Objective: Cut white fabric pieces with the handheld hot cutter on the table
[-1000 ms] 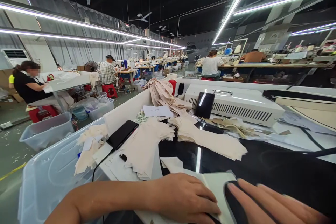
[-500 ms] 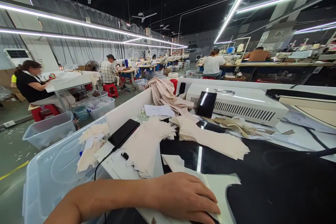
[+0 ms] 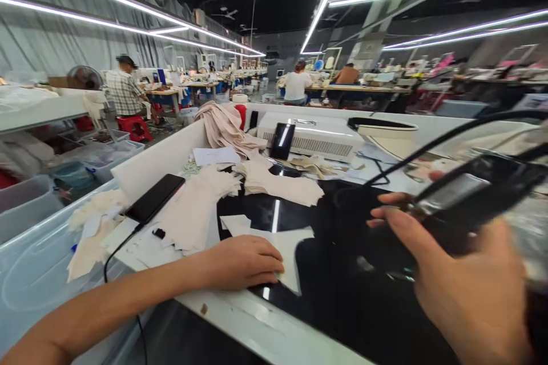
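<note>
Phone (image 3: 156,198) lies well left of the left fingers; a cloth stack (image 3: 192,205) nearer them, beyond the wrist. Left hand (image 3: 240,262): fingers loosely extended, resting on a pale piece (image 3: 295,254) that shows beyond and right of the fingertips, over a black surface (image 3: 334,308). Second stack (image 3: 282,185) farther out, clear of those fingertips. Right hand (image 3: 471,291): thumb and fingers parted at a black tool (image 3: 486,185); blurred, cannot tell whether they grasp it.
</note>
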`<state>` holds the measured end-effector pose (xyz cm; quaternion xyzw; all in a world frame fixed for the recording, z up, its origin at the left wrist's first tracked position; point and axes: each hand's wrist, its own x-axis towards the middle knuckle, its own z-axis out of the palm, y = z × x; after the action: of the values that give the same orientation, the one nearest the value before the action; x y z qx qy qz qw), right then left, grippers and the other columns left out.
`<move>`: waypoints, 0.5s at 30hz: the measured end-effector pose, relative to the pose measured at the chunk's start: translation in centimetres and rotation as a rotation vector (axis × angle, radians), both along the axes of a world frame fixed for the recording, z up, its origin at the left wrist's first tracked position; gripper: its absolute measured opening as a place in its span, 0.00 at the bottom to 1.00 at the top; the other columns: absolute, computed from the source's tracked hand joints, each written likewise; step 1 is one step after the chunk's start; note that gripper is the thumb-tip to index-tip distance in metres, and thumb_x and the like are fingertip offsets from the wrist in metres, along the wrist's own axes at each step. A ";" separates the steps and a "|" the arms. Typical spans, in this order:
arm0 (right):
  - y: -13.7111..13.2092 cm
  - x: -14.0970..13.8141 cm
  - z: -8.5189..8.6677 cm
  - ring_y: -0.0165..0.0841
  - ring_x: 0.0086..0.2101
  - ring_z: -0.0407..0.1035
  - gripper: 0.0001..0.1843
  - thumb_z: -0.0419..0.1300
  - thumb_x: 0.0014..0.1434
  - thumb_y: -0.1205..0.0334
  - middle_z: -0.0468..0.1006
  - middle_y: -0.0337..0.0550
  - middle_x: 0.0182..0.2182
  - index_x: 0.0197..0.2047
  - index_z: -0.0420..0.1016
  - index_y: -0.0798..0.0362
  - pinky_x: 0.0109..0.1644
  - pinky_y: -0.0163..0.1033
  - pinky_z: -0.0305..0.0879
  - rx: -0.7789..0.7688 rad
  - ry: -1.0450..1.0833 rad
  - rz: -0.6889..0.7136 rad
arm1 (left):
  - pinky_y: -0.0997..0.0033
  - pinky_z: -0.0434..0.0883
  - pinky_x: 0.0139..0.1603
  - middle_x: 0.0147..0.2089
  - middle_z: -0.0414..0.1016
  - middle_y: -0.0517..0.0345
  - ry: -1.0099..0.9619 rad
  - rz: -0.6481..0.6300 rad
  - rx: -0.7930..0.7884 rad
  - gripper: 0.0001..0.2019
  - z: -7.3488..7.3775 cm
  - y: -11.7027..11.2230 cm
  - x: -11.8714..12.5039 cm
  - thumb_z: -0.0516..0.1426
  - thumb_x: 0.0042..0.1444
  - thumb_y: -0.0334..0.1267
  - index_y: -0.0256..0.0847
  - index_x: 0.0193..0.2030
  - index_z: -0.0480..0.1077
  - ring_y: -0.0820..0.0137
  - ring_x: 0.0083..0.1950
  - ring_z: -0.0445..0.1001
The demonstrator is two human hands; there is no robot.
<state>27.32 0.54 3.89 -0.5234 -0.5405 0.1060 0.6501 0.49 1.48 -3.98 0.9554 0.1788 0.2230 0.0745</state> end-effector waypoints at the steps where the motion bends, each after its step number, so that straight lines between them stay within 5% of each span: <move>1: -0.3 -0.4 0.1 0.36 0.33 0.76 0.25 0.75 0.51 0.45 0.81 0.40 0.38 0.46 0.75 0.48 0.39 0.44 0.72 -0.030 0.005 -0.025 | 0.67 0.72 0.62 0.54 0.80 0.48 -0.010 0.014 -0.008 0.12 0.0 -0.2 -0.1 0.54 0.74 0.38 0.35 0.53 0.76 0.63 0.56 0.77; 7: -2.1 -3.5 -0.3 0.31 0.26 0.72 0.23 0.75 0.53 0.52 0.77 0.33 0.32 0.45 0.69 0.47 0.34 0.40 0.73 0.062 0.194 0.205 | 0.68 0.74 0.54 0.48 0.79 0.52 -0.042 0.037 0.067 0.07 -0.2 -1.4 0.6 0.56 0.72 0.36 0.37 0.48 0.75 0.66 0.48 0.78; 15: -3.8 -5.4 -2.0 0.31 0.25 0.72 0.31 0.73 0.58 0.53 0.77 0.33 0.32 0.61 0.67 0.43 0.29 0.39 0.73 0.122 0.336 0.362 | 0.67 0.74 0.51 0.41 0.78 0.53 0.122 -0.059 0.259 0.05 -0.7 -1.1 2.7 0.57 0.71 0.32 0.37 0.41 0.72 0.66 0.45 0.77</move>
<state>21.96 -3.24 1.84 -0.3529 -0.5151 0.2736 0.7316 3.15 0.41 -4.69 0.9736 0.1246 0.1833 -0.0540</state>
